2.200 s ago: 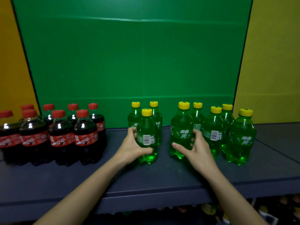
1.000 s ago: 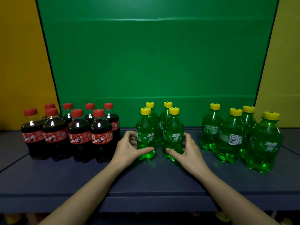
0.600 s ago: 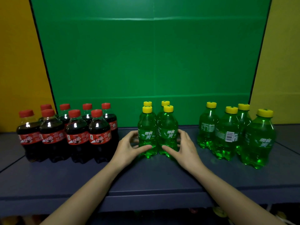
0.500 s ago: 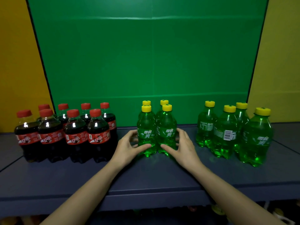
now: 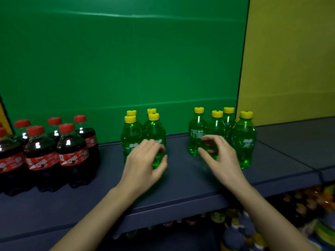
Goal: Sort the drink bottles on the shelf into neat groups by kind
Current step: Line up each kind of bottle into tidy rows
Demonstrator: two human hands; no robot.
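Observation:
Several dark cola bottles (image 5: pixel 72 147) with red caps stand packed at the left of the dark shelf (image 5: pixel 181 180). A tight block of several green bottles (image 5: pixel 132 136) with yellow caps stands in the middle. Another cluster of green bottles (image 5: pixel 243 140) stands to its right. My left hand (image 5: pixel 145 163) hovers in front of the middle block, fingers apart, holding nothing. My right hand (image 5: pixel 219 158) is open in front of the right cluster, fingers curled toward its left bottles without gripping them.
A green backdrop (image 5: pixel 126 69) rises behind the shelf, with a yellow panel (image 5: pixel 290 60) at the right. A seam splits the shelf at the far right. Blurred packaged goods (image 5: pixel 299 214) fill the lower shelf below the front edge.
Both hands have let go of the middle green block. My right hand has shifted right to the other green cluster; my left hand has drawn back slightly. The camera has turned right.

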